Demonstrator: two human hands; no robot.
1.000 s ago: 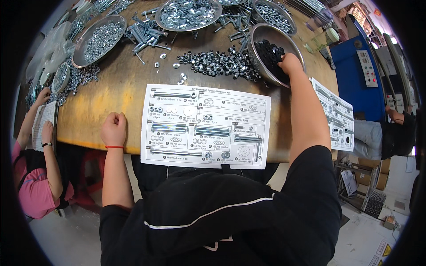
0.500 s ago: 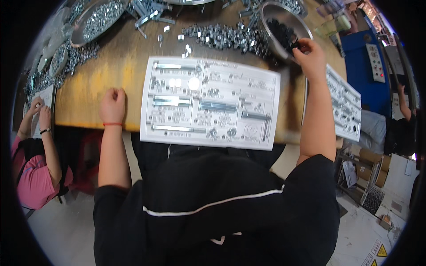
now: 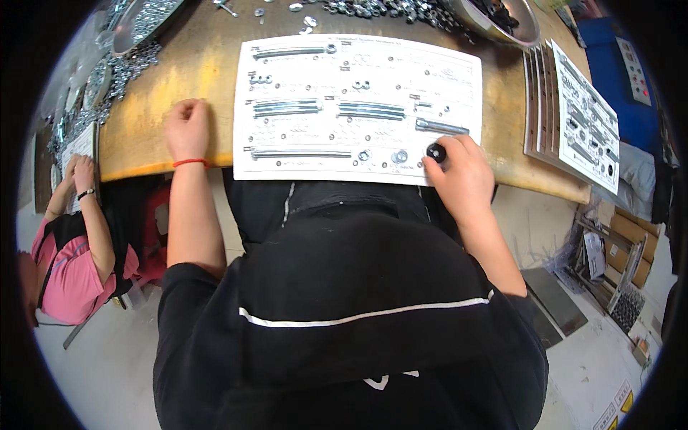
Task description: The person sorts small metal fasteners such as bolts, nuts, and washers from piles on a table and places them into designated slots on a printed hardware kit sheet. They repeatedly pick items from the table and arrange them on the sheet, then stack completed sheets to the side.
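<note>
In front of me, at the table's near edge, lies a white printed card (image 3: 308,154) bearing metal bolts, nuts and washers. My right hand (image 3: 464,175) is at the card's lower right corner. Its thumb and fingers pinch a small black round disc (image 3: 436,152) with a light spot at its middle; whether it touches the card I cannot tell. Left of the card, my left hand (image 3: 188,132) rests on the table with its fingers curled in, and nothing shows in it.
A metal bowl (image 3: 532,27) of black parts stands at the far right, beside loose nuts (image 3: 387,7). More cards stand stacked (image 3: 591,125) at the right edge. Small hardware (image 3: 100,86) spreads along the left, where a person in pink (image 3: 79,247) works.
My right hand has come from the bowl of black parts down to the card's lower right corner, now with the black disc. My view has shifted. The left hand stays curled on the table.
</note>
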